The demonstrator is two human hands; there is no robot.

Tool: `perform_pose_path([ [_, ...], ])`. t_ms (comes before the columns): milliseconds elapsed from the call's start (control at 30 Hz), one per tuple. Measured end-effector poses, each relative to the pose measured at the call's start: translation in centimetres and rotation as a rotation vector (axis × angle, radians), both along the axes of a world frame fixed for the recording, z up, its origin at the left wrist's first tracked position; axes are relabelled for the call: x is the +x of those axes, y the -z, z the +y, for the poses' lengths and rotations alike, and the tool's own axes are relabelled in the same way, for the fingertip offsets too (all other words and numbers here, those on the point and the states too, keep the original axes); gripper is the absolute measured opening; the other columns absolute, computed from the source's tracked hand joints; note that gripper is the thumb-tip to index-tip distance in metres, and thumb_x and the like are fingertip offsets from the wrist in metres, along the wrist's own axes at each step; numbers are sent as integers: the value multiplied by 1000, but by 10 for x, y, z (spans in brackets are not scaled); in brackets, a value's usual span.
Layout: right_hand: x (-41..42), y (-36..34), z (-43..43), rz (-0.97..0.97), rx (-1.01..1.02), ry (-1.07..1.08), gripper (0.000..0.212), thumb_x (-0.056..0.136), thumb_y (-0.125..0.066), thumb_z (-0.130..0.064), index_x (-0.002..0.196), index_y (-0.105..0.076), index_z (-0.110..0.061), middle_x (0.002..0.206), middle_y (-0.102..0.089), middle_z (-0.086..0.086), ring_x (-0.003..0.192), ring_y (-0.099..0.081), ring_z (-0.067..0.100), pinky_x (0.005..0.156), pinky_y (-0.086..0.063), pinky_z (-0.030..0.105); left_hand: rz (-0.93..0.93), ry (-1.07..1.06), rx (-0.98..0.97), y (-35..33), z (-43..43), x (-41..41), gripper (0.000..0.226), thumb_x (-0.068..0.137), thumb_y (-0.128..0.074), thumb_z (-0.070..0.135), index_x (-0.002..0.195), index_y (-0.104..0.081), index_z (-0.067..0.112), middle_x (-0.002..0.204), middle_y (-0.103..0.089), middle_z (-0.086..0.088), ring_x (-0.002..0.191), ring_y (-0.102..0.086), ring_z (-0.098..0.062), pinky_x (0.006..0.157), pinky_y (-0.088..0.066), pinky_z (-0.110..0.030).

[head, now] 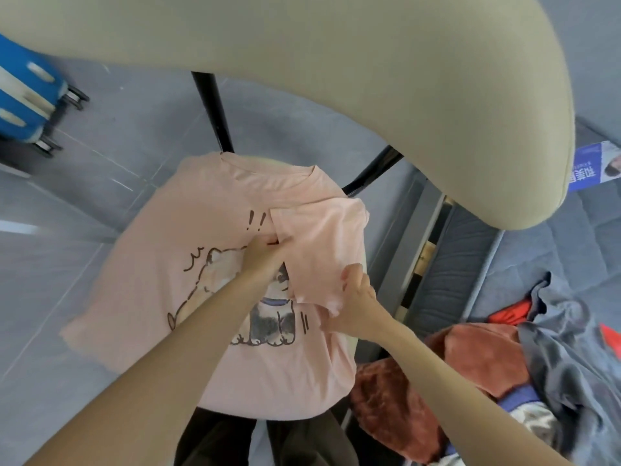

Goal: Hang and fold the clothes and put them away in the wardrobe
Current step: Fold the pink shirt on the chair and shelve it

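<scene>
Head view: pink T-shirt half folded on a seat

Shows the shirt print-up across a round pale seat, draped past the rim almost all the way round, leaving only slivers of that seat visible. Shows one sleeve turned inward over the chest, covering part of the cartoon dog print. Hides more of the print under the left forearm.

Pinches the folded sleeve's inner edge with the left hand, fingers curled tight, tips buried in the crease. Grips the same sleeve's lower hem with the right hand, thumb on top, remaining fingers tucked under the cloth and out of sight.

Blocks most of the upper frame with a broad beige curved panel, close to the lens and cut by the top edge; cannot tell what exactly. Reveals beneath it black frame bars, lower ends lost behind the shirt.

Catches a blue suitcase at the left edge, blurred and cut off, two wheels showing, on grey floor tiles.

Finds at right a grey mattress bearing a heap of clothes: rust-brown fleece, grey garment against it, red scrap mostly buried, blue-and-white piece half buried. Half hides a blue leaflet behind the panel, print too small to read. Cuts off dark trousers at the bottom edge, below the shirt's hem.
</scene>
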State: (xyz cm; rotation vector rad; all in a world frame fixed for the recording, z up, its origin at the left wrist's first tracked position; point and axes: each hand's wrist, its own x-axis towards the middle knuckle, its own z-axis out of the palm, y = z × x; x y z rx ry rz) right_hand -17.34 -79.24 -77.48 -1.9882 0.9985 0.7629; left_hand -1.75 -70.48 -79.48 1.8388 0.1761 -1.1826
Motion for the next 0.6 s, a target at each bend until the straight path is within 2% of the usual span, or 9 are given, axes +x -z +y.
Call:
perform_pose_path([
  [67,-7,3,11,-76,-19,66,57,87,-65,-33,119,-19,-19,107,-41,2,88,-53,23,66,-47,32,-26,34,18,3,-3,-4,18,87,-64,20,72,-66,10,64,-61,-10,56,-52,-22,60,-38,-34],
  [133,-12,7,15,-121,-80,102,38,94,-53,-22,112,-19,-23,96,-50,3,73,-55,24,54,-42,33,-110,107,90,8,-3,-8,9,85,-67,17,79,-63,12,68,-61,-1,63,-56,-19,62,-45,-31],
  [233,-26,8,13,-129,-278,-25,30,91,-46,-6,96,-24,-25,83,-52,2,67,-55,26,60,-52,45,-206,132,135,13,4,-12,21,89,-63,16,106,-52,15,90,-58,6,88,-59,-20,77,-53,-35],
  [333,-41,9,15,-84,-357,-110,22,92,-43,-2,102,-38,-21,88,-53,2,72,-57,27,68,-54,44,-277,179,126,18,10,-16,23,90,-62,14,109,-48,17,98,-59,4,91,-58,-19,74,-48,-32],
  [467,-43,3,19,96,-314,-241,26,95,-44,-20,120,-40,-27,107,-50,-1,89,-55,21,69,-49,33,-287,178,149,19,11,-20,23,87,-65,21,104,-49,20,96,-61,2,93,-61,-23,85,-54,-42],
  [533,-37,-3,19,105,-323,-226,21,93,-46,-25,114,-48,-24,106,-49,-2,95,-51,20,68,-44,32,-227,113,165,16,13,-20,24,85,-67,23,102,-51,18,96,-61,3,92,-62,-20,85,-55,-41],
  [600,-28,-9,16,54,-383,-140,18,93,-44,-23,105,-55,-17,103,-49,-1,99,-50,21,66,-43,32,-155,86,151,16,16,-20,24,83,-69,24,101,-58,12,97,-67,1,86,-67,-19,76,-58,-36],
])
